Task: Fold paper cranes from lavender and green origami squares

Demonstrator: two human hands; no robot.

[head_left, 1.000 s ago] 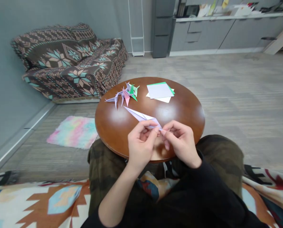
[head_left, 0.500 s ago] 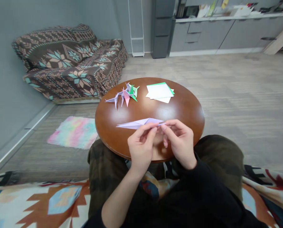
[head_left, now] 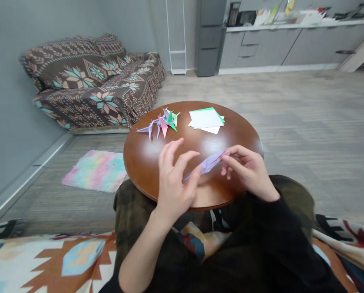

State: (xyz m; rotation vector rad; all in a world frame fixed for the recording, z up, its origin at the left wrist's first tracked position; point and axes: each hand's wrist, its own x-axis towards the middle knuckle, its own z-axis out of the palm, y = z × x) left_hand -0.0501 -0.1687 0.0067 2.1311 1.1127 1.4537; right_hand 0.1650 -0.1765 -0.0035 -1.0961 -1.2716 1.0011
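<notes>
A narrow folded piece of lilac paper point(head_left: 211, 162) slants over the near part of the round brown table point(head_left: 182, 195). My right hand point(head_left: 246, 169) pinches its upper right end between thumb and fingers. My left hand point(head_left: 176, 179) is open, its fingers spread and raised, with the thumb at the paper's lower left part. Whether that thumb touches the paper I cannot tell. The paper's lower left tip is partly hidden behind the left hand.
Several folded paper cranes point(head_left: 163, 123) in lilac, pink and green stand at the table's far left. A stack of white and green paper sheets point(head_left: 207, 119) lies at the far right. Beyond are a covered sofa point(head_left: 93, 85) and a fluffy pastel rug point(head_left: 95, 170).
My left hand has opened and let go of the folded paper. My right hand has moved right with it, and the paper has turned from nearly level to slanting.
</notes>
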